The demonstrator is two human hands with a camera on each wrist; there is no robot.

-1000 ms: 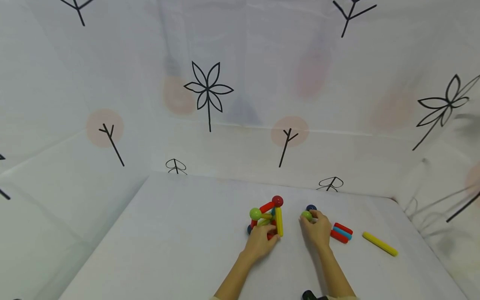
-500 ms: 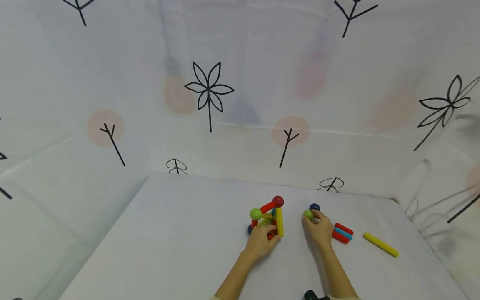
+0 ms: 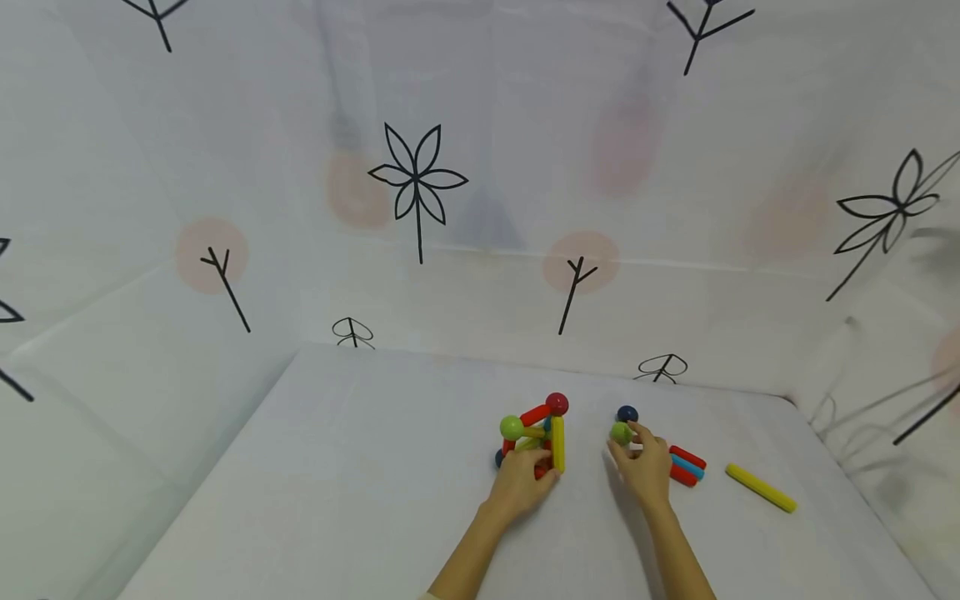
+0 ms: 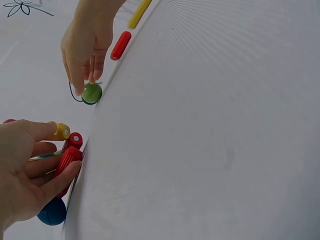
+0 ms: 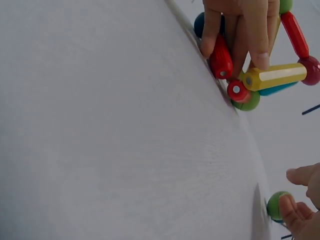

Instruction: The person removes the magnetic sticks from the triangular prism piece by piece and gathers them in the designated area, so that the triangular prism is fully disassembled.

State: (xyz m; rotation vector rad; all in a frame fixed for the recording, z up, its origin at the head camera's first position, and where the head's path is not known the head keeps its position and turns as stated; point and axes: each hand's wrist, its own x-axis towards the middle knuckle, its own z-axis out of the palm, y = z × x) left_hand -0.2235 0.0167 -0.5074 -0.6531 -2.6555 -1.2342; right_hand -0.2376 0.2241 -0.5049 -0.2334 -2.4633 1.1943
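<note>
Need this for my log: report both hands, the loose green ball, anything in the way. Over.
Left hand grips stick-and-ball frame. Right hand at loose green ball, firm pinch unconfirmed. Dark blue ball just beyond it, possibly in the way.

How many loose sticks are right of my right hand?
4: far red stick, blue stick and near red stick side by side, with a yellow stick farther right; your right hand may hide more.

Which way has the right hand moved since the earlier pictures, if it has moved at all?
Yes. In the head view, the right hand has shifted slightly rightward, toward the loose yellow stick.
</note>
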